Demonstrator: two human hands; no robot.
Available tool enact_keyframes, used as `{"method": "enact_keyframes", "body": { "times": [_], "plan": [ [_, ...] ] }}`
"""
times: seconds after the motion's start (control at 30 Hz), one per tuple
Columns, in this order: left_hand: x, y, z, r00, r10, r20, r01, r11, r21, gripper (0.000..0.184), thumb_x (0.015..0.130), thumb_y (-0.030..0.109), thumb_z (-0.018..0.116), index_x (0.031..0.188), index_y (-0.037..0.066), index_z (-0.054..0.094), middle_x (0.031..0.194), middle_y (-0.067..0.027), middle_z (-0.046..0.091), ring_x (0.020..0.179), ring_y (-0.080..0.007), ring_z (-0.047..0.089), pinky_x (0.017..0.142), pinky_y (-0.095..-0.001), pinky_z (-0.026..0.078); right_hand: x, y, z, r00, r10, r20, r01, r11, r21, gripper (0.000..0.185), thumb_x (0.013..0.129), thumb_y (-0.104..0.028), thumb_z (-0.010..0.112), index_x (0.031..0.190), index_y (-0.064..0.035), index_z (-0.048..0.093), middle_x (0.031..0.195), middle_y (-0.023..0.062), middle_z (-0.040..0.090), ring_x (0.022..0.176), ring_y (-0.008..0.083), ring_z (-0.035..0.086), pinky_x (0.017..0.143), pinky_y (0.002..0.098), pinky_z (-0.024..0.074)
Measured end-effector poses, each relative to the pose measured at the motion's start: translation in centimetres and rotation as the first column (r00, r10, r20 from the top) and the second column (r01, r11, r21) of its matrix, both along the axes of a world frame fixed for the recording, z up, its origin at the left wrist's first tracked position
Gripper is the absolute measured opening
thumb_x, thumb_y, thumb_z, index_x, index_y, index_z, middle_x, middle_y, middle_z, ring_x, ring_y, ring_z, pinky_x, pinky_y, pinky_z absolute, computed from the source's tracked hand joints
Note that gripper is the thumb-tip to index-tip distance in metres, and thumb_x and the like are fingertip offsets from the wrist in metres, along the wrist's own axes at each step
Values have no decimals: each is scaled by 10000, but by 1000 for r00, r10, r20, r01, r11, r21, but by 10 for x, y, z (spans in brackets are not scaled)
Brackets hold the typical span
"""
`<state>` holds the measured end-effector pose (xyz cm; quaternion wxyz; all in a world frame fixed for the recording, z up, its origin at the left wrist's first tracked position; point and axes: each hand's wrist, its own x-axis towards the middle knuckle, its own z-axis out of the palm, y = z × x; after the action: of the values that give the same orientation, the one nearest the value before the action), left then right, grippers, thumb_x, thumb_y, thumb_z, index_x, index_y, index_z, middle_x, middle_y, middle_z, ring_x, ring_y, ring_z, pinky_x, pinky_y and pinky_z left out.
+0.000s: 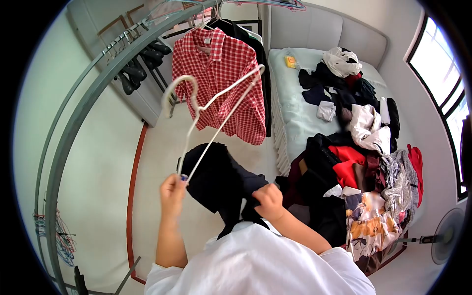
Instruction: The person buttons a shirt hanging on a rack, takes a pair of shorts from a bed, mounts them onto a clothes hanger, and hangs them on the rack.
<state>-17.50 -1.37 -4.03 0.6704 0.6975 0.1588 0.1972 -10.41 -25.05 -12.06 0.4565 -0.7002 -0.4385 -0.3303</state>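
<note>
My left hand (pixel 172 194) is closed round one end of a white clothes hanger (pixel 223 93). The hanger is tilted, with its hook up and to the left, in front of a red checked shirt (pixel 216 83) on the rack. My right hand (pixel 269 201) is closed on a dark garment (pixel 211 179), black with a navy part, which hangs in front of my body. Folds hide the garment's exact kind. The hanger's lower end lies beside the garment's top edge; I cannot tell whether they touch.
A grey metal clothes rack (pixel 83 103) curves along the left, holding black clip hangers (pixel 130 76). Thin wire hangers (pixel 61 241) hang lower down. On the right, a bed (pixel 290 93) bears heaped clothes (pixel 339 162). A fan (pixel 447 236) stands at lower right.
</note>
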Motion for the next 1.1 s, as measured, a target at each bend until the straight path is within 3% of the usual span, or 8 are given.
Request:
{"method": "enact_keyframes", "body": {
  "times": [0.1, 0.33, 0.43, 0.63, 0.73, 0.8, 0.93, 1.1],
  "plan": [
    [6, -25, -6, 985, -171, 34, 173, 984, -46, 328, 759, 106, 642, 637, 123, 338, 580, 71, 378, 513, 5, 283, 456, -164, 230, -5, 15, 21, 966, 31, 256, -52, 996, 74, 212, 537, -71, 588, 747, -43, 599, 713, 29, 498, 607, 164, 466, 502, 252, 386],
    [12, -49, 0, 930, -365, -37, 366, 928, 72, 412, 672, 55, 708, 712, 112, 302, 665, -39, 564, 453, 21, 270, 408, -141, 232, -7, 19, 30, 948, 22, 316, -61, 992, 115, 198, 523, -85, 606, 720, -68, 609, 690, 5, 487, 583, 143, 439, 473, 250, 341],
    [13, -63, -7, 911, -410, -36, 411, 911, 25, 430, 658, 30, 709, 740, 113, 295, 628, 29, 400, 461, 24, 259, 398, -149, 214, -9, 20, 31, 954, 45, 297, -79, 991, 104, 177, 528, -78, 605, 705, -70, 611, 691, 2, 490, 584, 142, 440, 469, 253, 334],
    [18, -69, -22, 914, -401, 69, 406, 906, -121, 384, 679, -24, 643, 760, 124, 298, 671, 56, 296, 514, 11, 250, 436, -155, 209, -12, 10, 38, 981, 187, 49, -182, 979, -94, 309, 556, -102, 655, 856, -50, 599, 782, 45, 526, 620, 179, 471, 530, 268, 397],
    [17, -64, -15, 906, -413, 91, 422, 895, -145, 373, 675, -46, 617, 768, 127, 300, 700, 48, 317, 532, 6, 270, 455, -156, 224, -6, -13, 50, 682, 476, -555, -490, 861, 136, 346, 710, -107, 637, 1023, 1, 536, 900, 119, 545, 763, 227, 521, 677, 297, 437],
    [14, -64, -11, 873, -483, 66, 485, 850, -206, 371, 672, -41, 619, 769, 126, 302, 698, 50, 320, 532, 5, 282, 460, -155, 230, 2, -13, 56, 735, 225, -640, -242, 968, 63, 400, 713, -92, 634, 1084, -6, 513, 927, 109, 539, 797, 211, 524, 695, 284, 430],
    [14, -62, -16, 810, -586, 18, 585, 804, -107, 356, 672, -8, 628, 760, 122, 309, 664, 59, 318, 530, -9, 288, 462, -174, 236, 4, -15, 58, 756, 281, -591, -428, 896, -121, 289, 741, -76, 607, 1019, -10, 560, 981, 136, 555, 895, 295, 531, 771, 346, 435],
    [6, -63, -23, 748, -663, -33, 656, 746, -113, 322, 675, 7, 627, 753, 104, 330, 663, 32, 371, 524, -25, 302, 458, -200, 251, 0, -19, 66, 730, 187, -658, -476, 829, -293, 181, 717, -25, 583, 891, 23, 598, 767, 144, 605, 657, 273, 596, 610, 301, 485]
  ]
}}
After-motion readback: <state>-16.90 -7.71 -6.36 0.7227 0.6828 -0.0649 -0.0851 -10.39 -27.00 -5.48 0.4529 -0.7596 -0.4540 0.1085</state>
